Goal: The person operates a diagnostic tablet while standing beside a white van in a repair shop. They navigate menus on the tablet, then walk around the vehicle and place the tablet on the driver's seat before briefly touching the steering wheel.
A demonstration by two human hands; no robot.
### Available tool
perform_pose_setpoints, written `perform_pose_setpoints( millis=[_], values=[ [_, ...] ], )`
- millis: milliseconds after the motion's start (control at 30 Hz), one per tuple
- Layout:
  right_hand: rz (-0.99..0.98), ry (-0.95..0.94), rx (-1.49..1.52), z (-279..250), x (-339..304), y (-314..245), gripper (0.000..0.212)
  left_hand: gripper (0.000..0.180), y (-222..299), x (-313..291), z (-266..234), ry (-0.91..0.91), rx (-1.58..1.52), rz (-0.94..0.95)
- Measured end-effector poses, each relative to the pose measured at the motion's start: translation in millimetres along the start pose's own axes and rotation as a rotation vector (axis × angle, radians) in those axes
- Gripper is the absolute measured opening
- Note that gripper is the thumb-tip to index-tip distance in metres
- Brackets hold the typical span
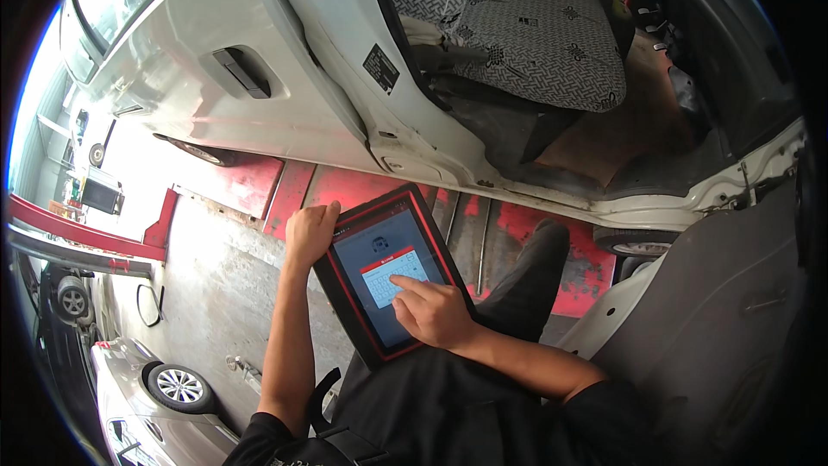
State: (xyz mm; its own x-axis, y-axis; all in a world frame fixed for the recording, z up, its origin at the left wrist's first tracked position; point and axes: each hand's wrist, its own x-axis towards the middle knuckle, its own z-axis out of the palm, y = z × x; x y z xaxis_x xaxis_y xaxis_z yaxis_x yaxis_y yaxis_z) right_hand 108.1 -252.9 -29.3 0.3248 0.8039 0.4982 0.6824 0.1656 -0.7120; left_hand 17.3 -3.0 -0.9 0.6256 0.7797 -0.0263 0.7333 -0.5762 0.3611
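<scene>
The tablet (378,269) lies between the hands above the lap, long axis running far left to near right. The left hand (312,235) grasps its far left corner; the right hand (433,311), holding nothing visible, points at mid-screen.

Bright daylight reaches me from left; pale floor (207,272) burns toward white there. Sheen on white door (190,108). Footwell (634,125) shadowed, dim. Tablet screen (358,257) glows, small characters too fine for me. Dark clothing (431,410) loses folds. Fisheye bends outer edges; black sides, blue fringing at left rim.
</scene>
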Motion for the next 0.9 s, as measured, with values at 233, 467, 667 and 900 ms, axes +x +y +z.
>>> perform_pose_setpoints(
  millis=[233, 467, 667, 900],
  values=[
    [-0.003, -0.021, -0.004, -1.4, -0.3, -1.0, 0.015, 0.052, 0.7, 0.5, -0.1, -0.006, 0.0, 0.005],
    [-0.026, 0.002, -0.017, 3.0, -2.0, 1.8, 0.015, 0.052, 1.8, -0.7, -1.9, -0.004, -0.001, -0.003],
    [-0.035, 0.012, -0.022, 4.1, -3.1, 3.3, 0.015, 0.055, -2.6, 0.7, 0.7, -0.016, -0.016, -0.008],
    [-0.028, 0.013, -0.021, 3.7, -3.1, 3.5, 0.015, 0.054, -0.8, 0.4, -0.2, -0.028, -0.026, -0.018]
  ],
)
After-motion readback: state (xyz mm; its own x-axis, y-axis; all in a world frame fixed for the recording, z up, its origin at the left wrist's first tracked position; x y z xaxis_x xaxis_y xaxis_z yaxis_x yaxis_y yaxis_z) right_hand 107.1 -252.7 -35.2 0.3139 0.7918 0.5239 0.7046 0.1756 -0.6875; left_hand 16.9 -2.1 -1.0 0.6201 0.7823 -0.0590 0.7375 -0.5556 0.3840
